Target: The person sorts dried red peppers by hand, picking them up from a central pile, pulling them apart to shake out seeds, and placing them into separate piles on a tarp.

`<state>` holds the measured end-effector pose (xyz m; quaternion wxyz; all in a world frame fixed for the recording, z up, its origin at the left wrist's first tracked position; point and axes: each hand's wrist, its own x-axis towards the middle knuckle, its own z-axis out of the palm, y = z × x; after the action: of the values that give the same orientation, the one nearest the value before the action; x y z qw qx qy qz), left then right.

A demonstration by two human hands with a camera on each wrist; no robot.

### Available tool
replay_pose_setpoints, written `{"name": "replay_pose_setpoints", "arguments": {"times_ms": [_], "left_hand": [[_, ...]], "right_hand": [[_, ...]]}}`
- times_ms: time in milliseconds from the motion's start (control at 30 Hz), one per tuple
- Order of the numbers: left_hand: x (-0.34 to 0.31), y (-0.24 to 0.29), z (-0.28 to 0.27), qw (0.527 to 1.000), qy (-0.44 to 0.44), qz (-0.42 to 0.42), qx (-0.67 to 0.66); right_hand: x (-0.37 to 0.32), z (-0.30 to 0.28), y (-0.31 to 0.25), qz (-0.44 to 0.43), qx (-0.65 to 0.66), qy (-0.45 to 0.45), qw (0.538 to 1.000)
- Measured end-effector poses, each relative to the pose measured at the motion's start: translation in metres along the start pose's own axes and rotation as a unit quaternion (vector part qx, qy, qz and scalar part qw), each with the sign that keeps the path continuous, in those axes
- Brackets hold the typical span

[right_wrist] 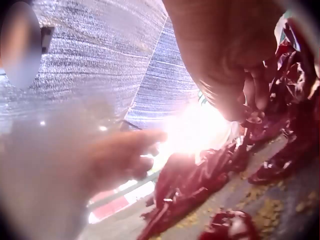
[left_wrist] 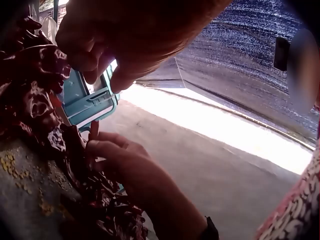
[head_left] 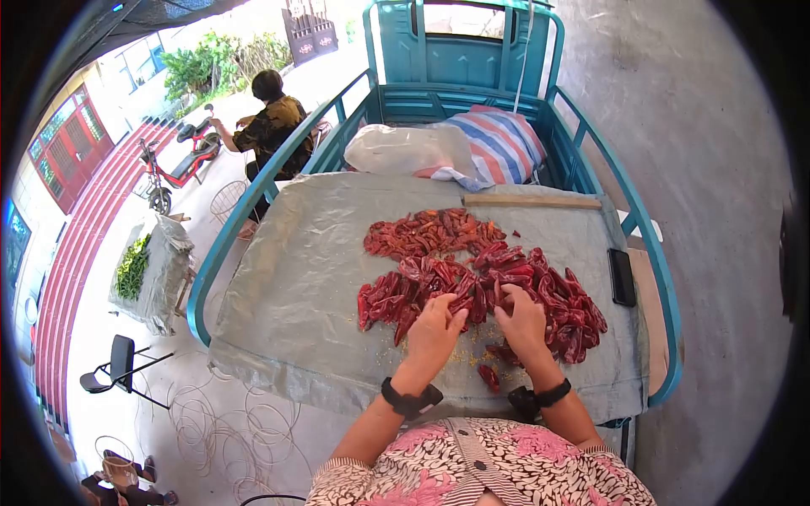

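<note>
Dark red dried chili peppers (head_left: 565, 312) lie in a broad heap on a grey sheet, with both hands at its near edge. My left hand (head_left: 432, 333) hovers at the left part of the heap, thumb and index finger apart; no pepper shows between them. My right hand (head_left: 525, 325) is a little to the right. In the left wrist view, the right hand (left_wrist: 127, 162) pinches a red chili pepper (left_wrist: 94, 130) between thumb and fingers. A single pepper (head_left: 488, 377) lies below the hands, and yellow seeds (left_wrist: 20, 170) are scattered by the heap.
A second pile of redder, smaller peppers (head_left: 430, 234) lies behind the heap. A wooden strip (head_left: 531, 201) and a phone (head_left: 622, 277) rest on the sheet (head_left: 287, 270). Blue rails (head_left: 240, 228) flank the cart bed; sacks (head_left: 498, 143) lie behind. A person (head_left: 274, 126) sits at left.
</note>
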<state>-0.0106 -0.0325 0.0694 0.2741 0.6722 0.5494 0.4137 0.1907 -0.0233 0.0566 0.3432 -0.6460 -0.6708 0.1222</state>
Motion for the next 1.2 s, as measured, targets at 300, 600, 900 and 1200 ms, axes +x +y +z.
{"name": "replay_pose_setpoints", "arguments": {"times_ms": [300, 600, 900, 1200], "left_hand": [[0.004, -0.005, 0.014, 0.999, -0.009, 0.042, 0.026], [0.011, -0.010, 0.001, 0.996, 0.002, -0.008, 0.085], [0.010, -0.001, 0.000, 0.998, -0.048, 0.010, -0.043], [0.017, -0.006, 0.002, 0.997, -0.076, -0.016, -0.005]], "right_hand": [[-0.010, -0.010, -0.010, -0.067, 0.127, -0.057, 0.988], [-0.003, 0.030, 0.021, -0.050, -0.244, -0.030, 0.968], [-0.005, -0.003, -0.004, 0.008, -0.033, -0.010, 0.999], [0.011, -0.021, -0.013, -0.077, 0.020, 0.017, 0.997]]}}
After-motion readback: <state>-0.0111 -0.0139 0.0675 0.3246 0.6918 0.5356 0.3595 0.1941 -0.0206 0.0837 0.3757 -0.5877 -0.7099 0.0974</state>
